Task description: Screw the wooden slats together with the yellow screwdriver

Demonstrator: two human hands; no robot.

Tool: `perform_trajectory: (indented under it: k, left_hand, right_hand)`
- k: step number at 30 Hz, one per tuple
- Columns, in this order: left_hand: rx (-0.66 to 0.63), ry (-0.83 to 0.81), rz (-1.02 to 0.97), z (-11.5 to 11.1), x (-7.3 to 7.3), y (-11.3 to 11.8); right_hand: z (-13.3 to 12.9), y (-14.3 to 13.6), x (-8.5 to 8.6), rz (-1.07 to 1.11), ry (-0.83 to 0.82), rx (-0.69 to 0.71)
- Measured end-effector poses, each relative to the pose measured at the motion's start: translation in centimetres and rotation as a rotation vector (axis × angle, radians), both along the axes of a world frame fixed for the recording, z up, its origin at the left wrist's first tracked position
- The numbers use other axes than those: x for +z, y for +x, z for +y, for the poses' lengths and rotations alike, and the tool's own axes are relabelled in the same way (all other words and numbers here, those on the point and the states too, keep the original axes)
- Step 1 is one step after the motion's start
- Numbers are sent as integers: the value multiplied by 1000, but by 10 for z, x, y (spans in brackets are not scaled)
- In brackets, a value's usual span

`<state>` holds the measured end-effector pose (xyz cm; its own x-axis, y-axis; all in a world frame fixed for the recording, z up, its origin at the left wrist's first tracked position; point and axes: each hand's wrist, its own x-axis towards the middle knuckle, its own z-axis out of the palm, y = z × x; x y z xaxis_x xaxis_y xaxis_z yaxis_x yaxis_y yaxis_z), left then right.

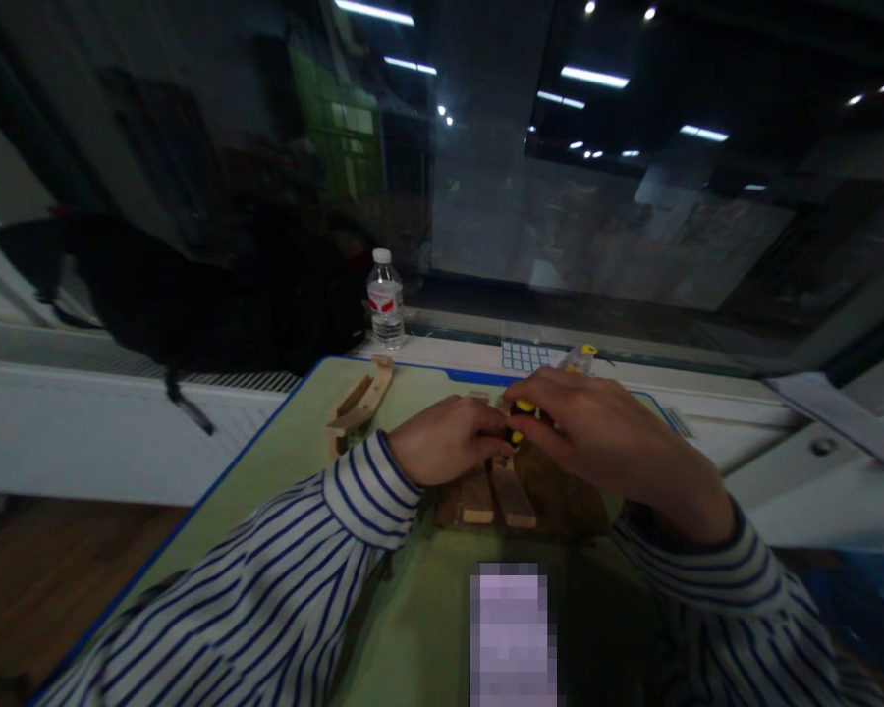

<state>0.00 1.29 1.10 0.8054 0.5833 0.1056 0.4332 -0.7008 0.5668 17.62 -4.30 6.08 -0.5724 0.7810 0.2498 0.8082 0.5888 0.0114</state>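
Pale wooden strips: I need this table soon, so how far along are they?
Perhaps done: curved pale wooden parts, lying apart. In hand: two pale wooden strips; the right hand holds a black-and-yellow tool, the left hand beside it. Probably left: these strips; the working point is hidden.

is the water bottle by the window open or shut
Shut: the bottle stands upright with its white cap on top.

A clear plastic water bottle with a white cap [386, 301] stood on the white sill; left of it slumped a black fabric bag [265, 285]; a pixelated, pale purple rectangular object [513, 633] lay on the green, blue-edged counter [405, 609].
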Motion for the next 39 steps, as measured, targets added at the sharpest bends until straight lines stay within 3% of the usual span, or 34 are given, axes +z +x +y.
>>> perform_trajectory:
  k: [21, 28, 33, 39]
  left_hand:
    - [16, 22, -2, -1, 1, -1]
    - [1, -1, -16, 2, 5, -12]
    - [167, 65, -69, 11, -2, -19]
    - [468, 263, -320, 29, -38, -19]
  right_hand:
    - [1, 2, -2, 14, 5, -17]
    - [2, 1, -2, 14, -14, -4]
    - [4, 3, -4, 55, -49, 31]
    - [3, 3, -2, 57, -83, 29]
